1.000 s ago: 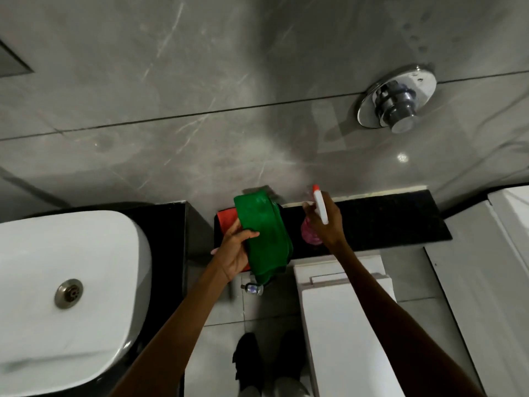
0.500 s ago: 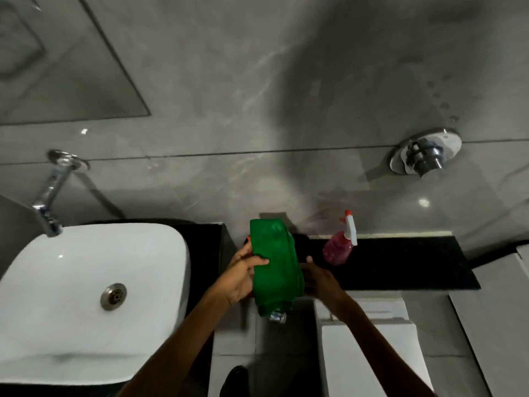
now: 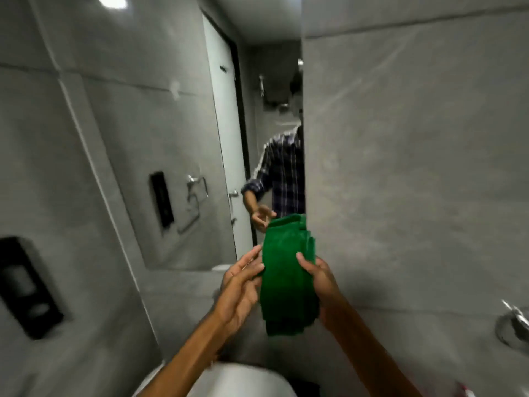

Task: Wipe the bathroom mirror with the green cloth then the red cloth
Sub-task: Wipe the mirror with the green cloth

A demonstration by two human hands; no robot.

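The folded green cloth (image 3: 287, 277) hangs upright between both hands, in front of the mirror's lower right corner. My right hand (image 3: 322, 285) grips its right side with the thumb across the front. The fingertips of my left hand (image 3: 242, 286) pinch its left edge. The mirror (image 3: 200, 138) fills the wall ahead and left of the cloth. It reflects a door, a checked sleeve and a hand. The red cloth is not in view.
The white basin (image 3: 229, 381) lies below my arms at the bottom edge. A chrome fitting (image 3: 513, 322) juts from the grey tiled wall at lower right. Black recessed panels (image 3: 27, 285) sit on the left wall. The frame is blurred by motion.
My view has swung up from the ledge to the mirror. My right hand left the spray bottle on the ledge and took the cloth's right side. The cloth rose in front of the mirror.
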